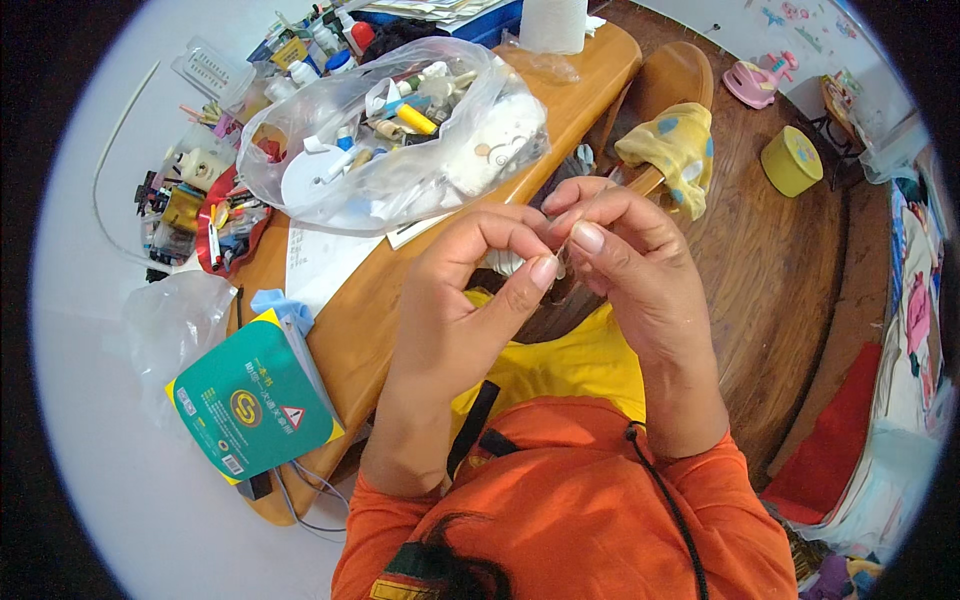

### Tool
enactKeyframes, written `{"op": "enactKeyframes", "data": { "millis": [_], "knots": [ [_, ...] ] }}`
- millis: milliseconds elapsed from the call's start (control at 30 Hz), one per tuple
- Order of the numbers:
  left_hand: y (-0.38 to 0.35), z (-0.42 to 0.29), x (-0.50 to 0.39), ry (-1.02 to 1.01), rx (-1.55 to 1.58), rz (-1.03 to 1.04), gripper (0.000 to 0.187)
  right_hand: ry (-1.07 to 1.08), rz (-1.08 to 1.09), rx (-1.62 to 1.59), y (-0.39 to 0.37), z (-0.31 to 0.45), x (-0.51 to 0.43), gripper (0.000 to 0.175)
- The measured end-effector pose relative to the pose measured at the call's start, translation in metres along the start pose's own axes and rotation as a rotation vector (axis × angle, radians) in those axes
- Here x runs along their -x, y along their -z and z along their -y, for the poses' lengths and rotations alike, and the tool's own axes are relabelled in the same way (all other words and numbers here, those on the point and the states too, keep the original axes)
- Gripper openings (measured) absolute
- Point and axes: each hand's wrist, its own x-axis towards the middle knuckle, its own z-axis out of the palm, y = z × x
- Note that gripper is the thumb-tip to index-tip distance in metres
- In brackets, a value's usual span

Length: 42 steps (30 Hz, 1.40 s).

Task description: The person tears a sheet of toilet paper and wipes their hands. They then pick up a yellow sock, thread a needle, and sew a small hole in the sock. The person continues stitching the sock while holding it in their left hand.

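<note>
Both my hands are raised close together above my lap, between the wooden table and my chest. My left hand [472, 300] pinches a tiny, thin, pale thing [561, 264] between thumb and index finger. Thumb and fingertips of my right hand [645, 255] meet at the same spot and pinch it too. It looks like fine thread or a sliver of clear plastic; most of it is hidden by the fingers. Yellow cloth [570, 375] lies below the hands, over my lap. Just beyond my left hand, a clear plastic bag [330, 199] full of thread spools and small items sits on the table.
A green book [251, 401] and white paper [322, 262] lie on the wooden table [360, 322]. Pens fill a red container [232, 229]. A paper roll [553, 26] and bottles stand farther back. A yellow spotted cloth [675, 150] drapes a wooden chair [679, 71] at the right.
</note>
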Motion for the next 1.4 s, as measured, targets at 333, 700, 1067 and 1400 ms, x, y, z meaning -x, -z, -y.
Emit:
{"op": "enactKeyframes", "data": {
  "millis": [333,700,1067,1400],
  "knots": [
    [0.011,-0.007,0.000,0.270,0.520,0.040,0.033,0.098,0.059,0.143,-0.006,0.002,-0.009,0.012],
    [0.011,-0.008,-0.001,0.297,0.472,0.013,0.039,-0.176,0.205,-0.381,-0.004,-0.002,-0.013,0.016],
    [0.015,-0.006,0.003,0.300,0.558,0.113,0.023,-0.226,0.162,-0.633,0.005,-0.012,-0.014,0.018],
    [0.001,-0.007,0.017,0.095,0.204,0.039,0.032,-0.251,0.134,-0.766,0.010,-0.017,-0.009,0.018]
  ]
}}
